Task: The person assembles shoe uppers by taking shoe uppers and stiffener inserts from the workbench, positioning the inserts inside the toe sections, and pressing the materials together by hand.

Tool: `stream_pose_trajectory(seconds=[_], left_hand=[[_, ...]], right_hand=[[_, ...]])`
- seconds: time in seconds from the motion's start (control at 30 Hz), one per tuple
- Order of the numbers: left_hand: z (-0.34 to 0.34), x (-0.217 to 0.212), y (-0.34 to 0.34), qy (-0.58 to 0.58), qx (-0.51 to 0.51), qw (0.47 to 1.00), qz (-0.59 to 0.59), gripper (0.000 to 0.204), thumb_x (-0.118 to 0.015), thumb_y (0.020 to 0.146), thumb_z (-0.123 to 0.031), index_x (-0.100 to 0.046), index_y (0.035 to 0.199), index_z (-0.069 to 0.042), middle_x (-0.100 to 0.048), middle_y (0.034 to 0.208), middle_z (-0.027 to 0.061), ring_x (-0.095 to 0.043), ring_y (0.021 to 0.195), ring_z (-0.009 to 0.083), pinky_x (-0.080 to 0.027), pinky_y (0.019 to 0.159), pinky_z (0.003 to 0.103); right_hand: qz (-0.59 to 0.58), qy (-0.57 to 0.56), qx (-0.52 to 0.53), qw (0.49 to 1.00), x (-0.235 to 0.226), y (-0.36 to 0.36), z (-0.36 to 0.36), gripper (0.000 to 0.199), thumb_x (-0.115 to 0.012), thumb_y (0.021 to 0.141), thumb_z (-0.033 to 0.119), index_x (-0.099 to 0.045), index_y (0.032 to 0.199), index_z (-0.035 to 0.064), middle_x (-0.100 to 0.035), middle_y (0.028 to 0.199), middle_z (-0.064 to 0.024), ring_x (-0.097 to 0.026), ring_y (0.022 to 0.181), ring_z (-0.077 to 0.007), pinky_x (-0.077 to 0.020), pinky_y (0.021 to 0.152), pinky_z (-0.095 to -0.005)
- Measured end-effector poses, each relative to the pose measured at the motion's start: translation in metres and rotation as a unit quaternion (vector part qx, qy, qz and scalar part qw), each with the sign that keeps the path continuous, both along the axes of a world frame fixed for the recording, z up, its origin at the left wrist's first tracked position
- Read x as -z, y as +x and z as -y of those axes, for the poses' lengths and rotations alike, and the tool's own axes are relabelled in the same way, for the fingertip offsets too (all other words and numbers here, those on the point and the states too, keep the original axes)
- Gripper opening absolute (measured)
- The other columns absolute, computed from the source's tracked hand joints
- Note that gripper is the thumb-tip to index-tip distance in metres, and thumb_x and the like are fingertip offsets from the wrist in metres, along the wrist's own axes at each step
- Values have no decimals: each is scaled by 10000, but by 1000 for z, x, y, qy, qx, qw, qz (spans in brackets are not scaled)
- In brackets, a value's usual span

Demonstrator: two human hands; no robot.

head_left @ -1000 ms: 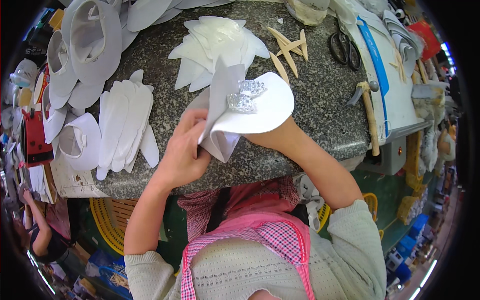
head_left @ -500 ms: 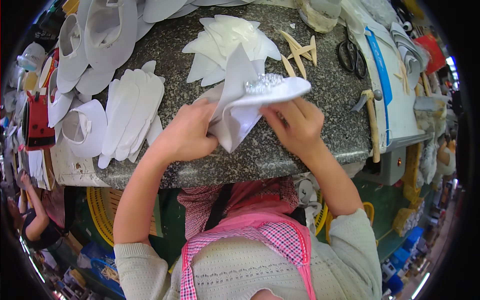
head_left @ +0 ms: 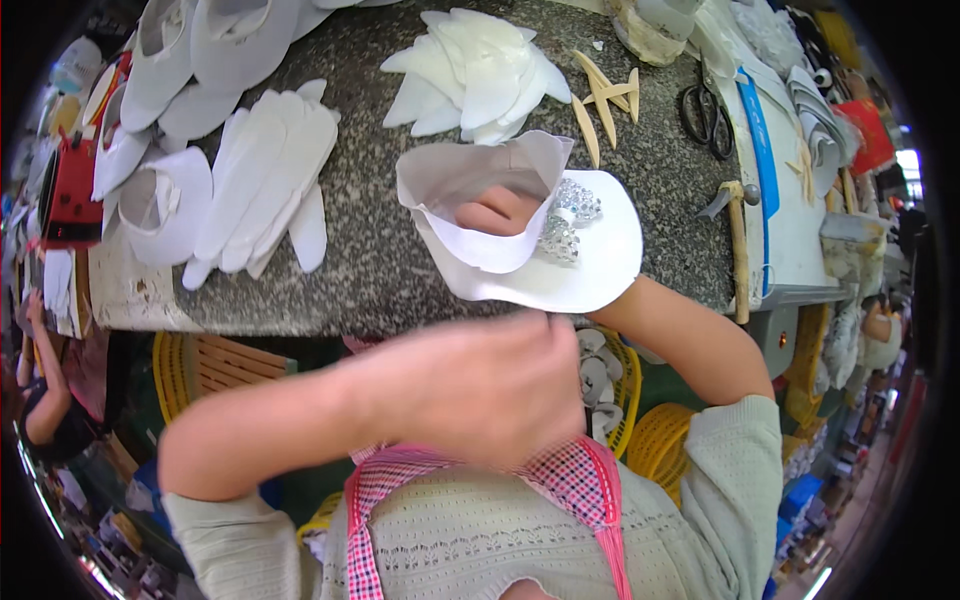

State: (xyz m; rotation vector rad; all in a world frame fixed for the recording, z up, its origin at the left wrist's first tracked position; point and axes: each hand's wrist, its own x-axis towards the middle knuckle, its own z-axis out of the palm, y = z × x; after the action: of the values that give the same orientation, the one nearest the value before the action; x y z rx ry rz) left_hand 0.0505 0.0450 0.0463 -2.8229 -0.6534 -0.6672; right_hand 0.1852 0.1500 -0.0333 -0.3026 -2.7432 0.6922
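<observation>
A white shoe upper (head_left: 600, 245) with a sparkling rhinestone bow on its front is held above the near part of the stone tabletop, its opening facing up. My right forearm passes beneath it from the right. Fingers of my right hand (head_left: 495, 211) show inside the opening, gripping the upper; the rest of that hand is hidden by it. My left hand (head_left: 500, 385) is in front of my chest, nearer to me than the upper. Motion blurs it, and its fingers are mostly turned out of sight.
Flat white shoe pieces (head_left: 270, 180) lie stacked at left, beside more white uppers (head_left: 165, 205). A fan of pale pointed pieces (head_left: 475, 75) lies at the back. Beyond the upper are thin wooden sticks (head_left: 603, 95), black scissors (head_left: 706, 118) and a hammer (head_left: 740, 250). Yellow baskets (head_left: 665, 440) stand below.
My left hand has let go of the upper and swung toward my chest. The upper has turned so its opening faces up, now held by my right hand alone.
</observation>
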Motion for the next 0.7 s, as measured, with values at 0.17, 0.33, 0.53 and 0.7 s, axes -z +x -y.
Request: stream_pose_trajectory(seconds=[0.17,0.33,0.53,0.7], left_hand=[[15,9,-36,-49,-258,955,-141,182,-568,668,-122,-538,837,-65,-534,900,112,-560,831,214,-477,731,322],[52,48,-35,37,-397,901,-170,222,-539,701,-107,-551,897,-1,-545,983,148,-558,908,276,-463,793,335],[51,51,-50,16,-339,928,-153,215,-531,719,-125,-554,911,-30,-571,1060,125,-524,1059,220,-441,860,328],[64,68,-53,23,-387,905,-177,144,-529,727,-141,-514,840,-53,-588,1030,148,-552,995,237,-455,794,312]], right_hand=[[16,196,-49,979,-13,-22,15,266,-597,700,188,-667,894,21,-508,1155,-182,-508,1089,-291,-456,877,-403],[-15,86,-17,996,5,-37,16,246,-653,722,210,-641,766,-32,-589,910,-178,-603,796,-311,-508,692,-374],[-112,209,105,966,-2,-42,38,135,-630,658,167,-596,712,47,-597,711,-97,-610,663,-239,-499,570,-334],[-135,244,102,955,5,-53,32,119,-643,664,147,-544,682,83,-553,672,-52,-582,599,-206,-462,494,-315]])
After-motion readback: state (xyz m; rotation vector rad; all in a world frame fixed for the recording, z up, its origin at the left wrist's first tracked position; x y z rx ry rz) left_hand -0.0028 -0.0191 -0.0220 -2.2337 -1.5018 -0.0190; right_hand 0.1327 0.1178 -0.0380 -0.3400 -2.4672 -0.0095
